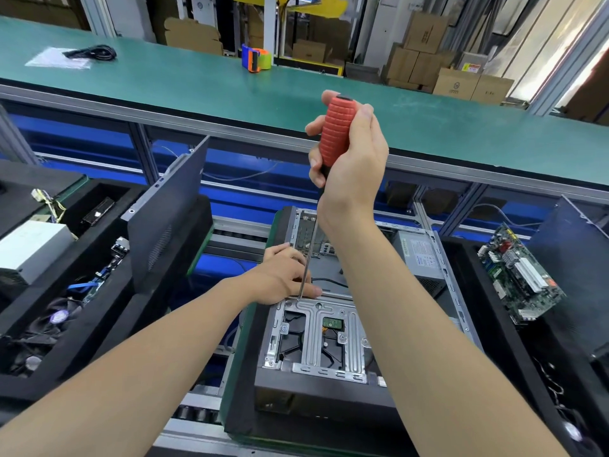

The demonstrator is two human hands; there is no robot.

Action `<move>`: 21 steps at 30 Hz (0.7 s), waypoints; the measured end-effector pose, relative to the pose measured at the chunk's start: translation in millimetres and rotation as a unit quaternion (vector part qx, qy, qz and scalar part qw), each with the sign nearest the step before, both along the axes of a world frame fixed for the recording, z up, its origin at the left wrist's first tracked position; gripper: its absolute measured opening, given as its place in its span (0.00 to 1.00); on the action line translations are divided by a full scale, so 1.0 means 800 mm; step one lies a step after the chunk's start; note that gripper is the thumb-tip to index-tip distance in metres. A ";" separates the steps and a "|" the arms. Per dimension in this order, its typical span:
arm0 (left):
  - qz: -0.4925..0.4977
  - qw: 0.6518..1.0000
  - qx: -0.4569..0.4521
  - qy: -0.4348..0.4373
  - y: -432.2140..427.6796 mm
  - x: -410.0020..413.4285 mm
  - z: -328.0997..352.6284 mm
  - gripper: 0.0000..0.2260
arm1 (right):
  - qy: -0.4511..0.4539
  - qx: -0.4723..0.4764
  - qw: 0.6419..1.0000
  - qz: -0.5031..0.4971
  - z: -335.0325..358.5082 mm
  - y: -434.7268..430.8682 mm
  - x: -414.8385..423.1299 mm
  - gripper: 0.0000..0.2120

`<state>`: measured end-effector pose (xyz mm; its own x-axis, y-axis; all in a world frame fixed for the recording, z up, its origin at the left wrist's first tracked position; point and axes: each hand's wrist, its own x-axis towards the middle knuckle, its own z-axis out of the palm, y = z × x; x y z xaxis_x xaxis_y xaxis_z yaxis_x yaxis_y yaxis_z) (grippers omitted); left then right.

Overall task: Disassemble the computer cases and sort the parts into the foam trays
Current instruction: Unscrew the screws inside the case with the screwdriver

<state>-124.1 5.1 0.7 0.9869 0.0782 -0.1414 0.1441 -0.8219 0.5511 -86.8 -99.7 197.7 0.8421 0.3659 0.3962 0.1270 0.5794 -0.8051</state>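
Screwdriver (pixel 333 135) is working the drive cage (pixel 329 311) at the computer case's (pixel 329 395) near end.
Right hand (pixel 354 159) is curling round its handle; left hand (pixel 285 275) is pressing straight fingers beside the tip. Judged risk: leaning shaft slipping onto them.

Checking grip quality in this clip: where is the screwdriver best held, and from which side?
Grip the screwdriver by its red ribbed handle, wrapped from the side, as the right hand does. It stands nearly upright, tip on the metal drive cage, and its thin smooth shaft offers little turning grip. The left hand rests beside the tip.
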 end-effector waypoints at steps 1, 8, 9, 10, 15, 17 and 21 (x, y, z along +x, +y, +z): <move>-0.004 1.000 -0.004 -0.007 -0.001 -0.001 0.001 0.23 | 0.002 -0.001 1.000 -0.002 0.002 -0.002 0.001 0.21; -0.037 0.992 -0.102 -0.062 0.003 -0.026 0.018 0.03 | -0.013 0.002 1.000 -0.026 0.012 -0.024 0.012 0.21; -0.048 0.992 -0.103 -0.056 0.002 -0.031 0.020 0.04 | -0.015 0.003 0.999 -0.030 0.013 -0.028 0.015 0.21; -0.060 0.993 -0.087 -0.054 -0.001 -0.034 0.020 0.04 | -0.016 0.004 0.999 -0.033 0.013 -0.032 0.017 0.21; -0.052 0.989 -0.077 -0.116 -0.031 -0.032 0.018 0.09 | 0.005 0.015 0.999 -0.045 0.013 -0.052 0.024 0.22; -0.035 0.985 -0.101 -0.134 -0.042 -0.028 0.015 0.08 | 0.007 0.018 0.998 -0.051 0.014 -0.062 0.027 0.22; -0.037 0.986 -0.083 -0.140 -0.061 -0.017 0.018 0.07 | 0.011 0.025 0.998 -0.060 0.015 -0.085 0.036 0.22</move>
